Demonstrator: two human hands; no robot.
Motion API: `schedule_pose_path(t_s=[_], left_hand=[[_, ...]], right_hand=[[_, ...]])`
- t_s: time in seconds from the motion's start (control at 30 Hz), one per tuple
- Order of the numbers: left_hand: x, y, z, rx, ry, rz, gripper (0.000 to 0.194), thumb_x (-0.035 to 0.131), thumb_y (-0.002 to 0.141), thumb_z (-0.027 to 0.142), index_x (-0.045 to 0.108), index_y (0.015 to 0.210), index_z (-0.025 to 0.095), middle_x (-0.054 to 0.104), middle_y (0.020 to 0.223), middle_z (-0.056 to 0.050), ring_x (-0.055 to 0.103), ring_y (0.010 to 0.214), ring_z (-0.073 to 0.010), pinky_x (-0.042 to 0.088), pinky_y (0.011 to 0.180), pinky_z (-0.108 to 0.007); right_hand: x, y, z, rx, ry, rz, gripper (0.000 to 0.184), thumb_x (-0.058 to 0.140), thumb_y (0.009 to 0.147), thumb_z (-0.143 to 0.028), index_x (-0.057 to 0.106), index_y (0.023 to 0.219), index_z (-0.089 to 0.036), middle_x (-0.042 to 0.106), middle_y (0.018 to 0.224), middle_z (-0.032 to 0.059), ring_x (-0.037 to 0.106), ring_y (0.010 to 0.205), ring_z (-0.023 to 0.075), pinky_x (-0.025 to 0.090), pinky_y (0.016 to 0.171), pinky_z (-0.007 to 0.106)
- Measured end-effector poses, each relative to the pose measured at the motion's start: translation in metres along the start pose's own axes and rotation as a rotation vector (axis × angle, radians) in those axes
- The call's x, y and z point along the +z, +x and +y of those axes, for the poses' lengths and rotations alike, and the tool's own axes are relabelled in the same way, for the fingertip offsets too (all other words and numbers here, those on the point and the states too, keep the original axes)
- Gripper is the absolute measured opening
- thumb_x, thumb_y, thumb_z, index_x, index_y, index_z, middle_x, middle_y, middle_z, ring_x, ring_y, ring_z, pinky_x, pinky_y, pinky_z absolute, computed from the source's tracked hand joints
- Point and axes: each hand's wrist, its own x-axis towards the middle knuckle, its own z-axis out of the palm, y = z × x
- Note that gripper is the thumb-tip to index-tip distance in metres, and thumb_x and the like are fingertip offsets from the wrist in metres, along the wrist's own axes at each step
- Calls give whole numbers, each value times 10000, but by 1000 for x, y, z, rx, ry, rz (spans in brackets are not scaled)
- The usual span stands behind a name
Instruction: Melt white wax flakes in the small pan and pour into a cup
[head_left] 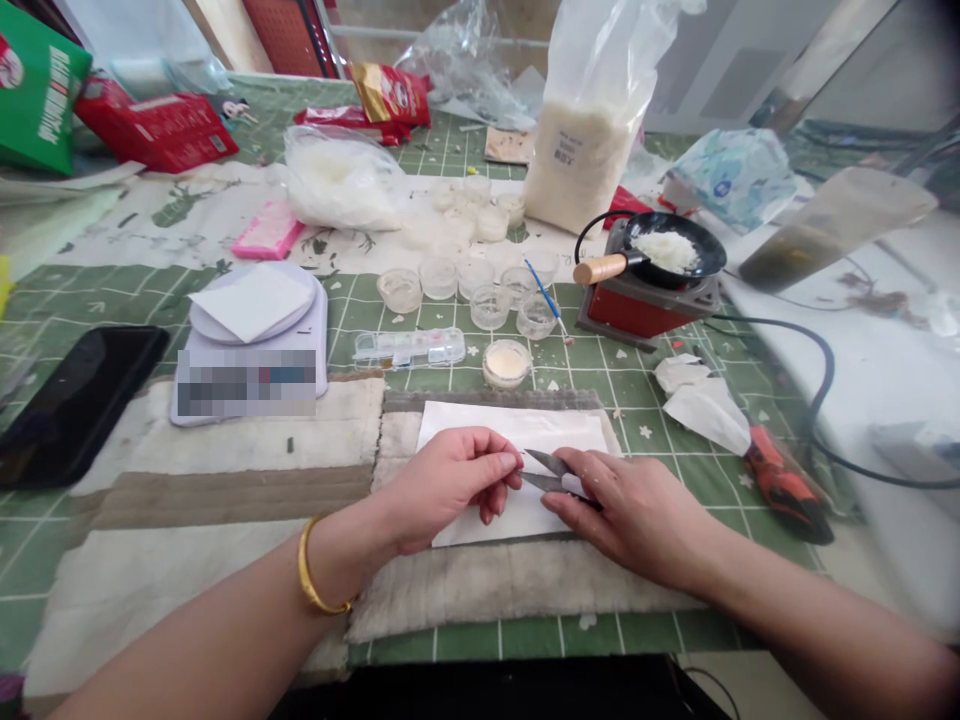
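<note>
My right hand [637,505] grips small metal snips [551,472], their blades apart and pointing left. My left hand [450,480] is pinched at the blade tips, fingers pressed together on something too small to make out. Both hands hover over a white sheet of paper [517,425] lying on a grey-beige cloth mat [225,470]. A gold bangle [311,575] is on my left wrist. Just beyond the paper stands a small cup filled with cream-coloured wax [506,362].
Several empty clear cups [465,285] cluster mid-table with a blue stick [544,292]. A small black pan of white flakes [667,250] sits on a red heater [637,305], cable trailing right. White scale [251,345], black phone [75,400], flake bags [585,130], orange tool [787,490].
</note>
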Motion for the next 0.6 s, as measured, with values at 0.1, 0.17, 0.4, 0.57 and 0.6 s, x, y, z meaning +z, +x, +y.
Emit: schedule_pose_path(t_s=[0.1, 0.17, 0.4, 0.57, 0.6], left_hand=[[-2, -2, 3, 67, 273, 21, 131, 549, 891, 245, 612, 843, 140, 570, 617, 34, 492, 510, -86, 409, 494, -217], [-3, -4, 3, 161, 495, 49, 134, 530, 902, 224, 639, 879, 150, 569, 625, 34, 516, 557, -103, 432, 549, -240], [-6, -4, -6, 678, 936, 37, 248, 441, 941, 124, 671, 1033, 134, 608, 951, -67, 593, 867, -159, 481, 779, -291], [-10, -2, -12, 743, 1063, 52, 255, 419, 955, 118, 665, 1024, 121, 588, 938, -74, 593, 836, -168, 494, 740, -296], [-11, -2, -13, 746, 1071, 64, 249, 421, 956, 119, 663, 1017, 122, 589, 942, -74, 594, 836, -167, 494, 742, -295]], right_hand=[[-1, 0, 0, 8, 11, -25, 330, 448, 951, -427, 583, 1048, -141, 740, 796, 65, 705, 617, 238, 404, 490, 291], [-2, -1, 1, 13, 11, -33, 321, 461, 948, -422, 590, 1043, -144, 740, 793, 59, 707, 627, 239, 404, 497, 294], [0, -1, 4, 17, -9, -18, 302, 476, 945, -417, 595, 1048, -159, 740, 801, 40, 708, 634, 236, 397, 492, 301], [-1, 0, 4, 10, -20, -20, 279, 503, 933, -401, 600, 1031, -159, 740, 799, 36, 710, 641, 227, 389, 493, 292], [-1, 0, 4, 12, -26, -22, 277, 506, 931, -400, 602, 1029, -159, 741, 800, 38, 709, 642, 226, 387, 493, 291]])
